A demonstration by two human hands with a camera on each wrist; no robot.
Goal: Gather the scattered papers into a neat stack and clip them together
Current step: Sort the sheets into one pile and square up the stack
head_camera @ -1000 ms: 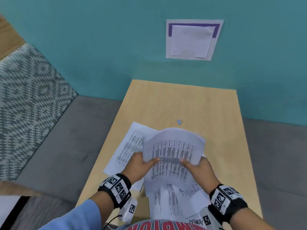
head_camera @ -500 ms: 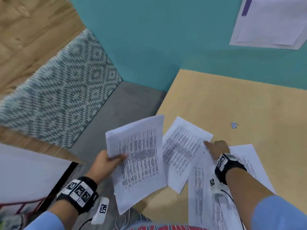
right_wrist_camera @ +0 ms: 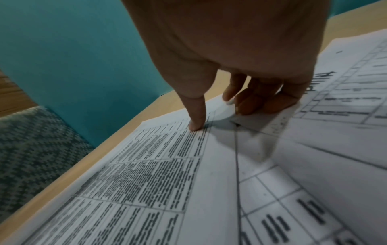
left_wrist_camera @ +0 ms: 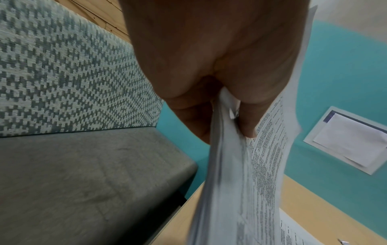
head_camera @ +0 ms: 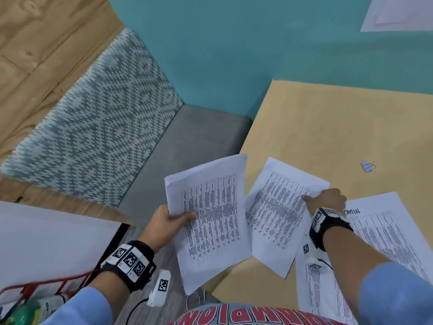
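Note:
My left hand (head_camera: 168, 221) grips a stack of printed papers (head_camera: 210, 219) by its left edge and holds it in the air over the table's left edge. In the left wrist view the thumb and fingers (left_wrist_camera: 247, 126) pinch the stack (left_wrist_camera: 251, 182). A loose printed sheet (head_camera: 276, 207) lies askew on the wooden table (head_camera: 328, 125). My right hand (head_camera: 325, 200) is at that sheet's far right edge: the thumb (right_wrist_camera: 196, 126) presses on the sheet (right_wrist_camera: 157, 165) and the curled fingers hook its edge. More sheets (head_camera: 386, 242) lie under my right forearm. A small binder clip (head_camera: 367, 166) lies beyond the right hand.
A grey bench seat (head_camera: 187, 137) with a patterned backrest (head_camera: 93, 125) runs left of the table, against a teal wall. A paper notice (head_camera: 398, 12) hangs on the wall. A red wire basket (head_camera: 35, 289) sits at the bottom left.
A second ago both hands held the stack over the table. The left hand now holds it alone, further left, and the right hand has gone to the loose sheet. My view turned left.

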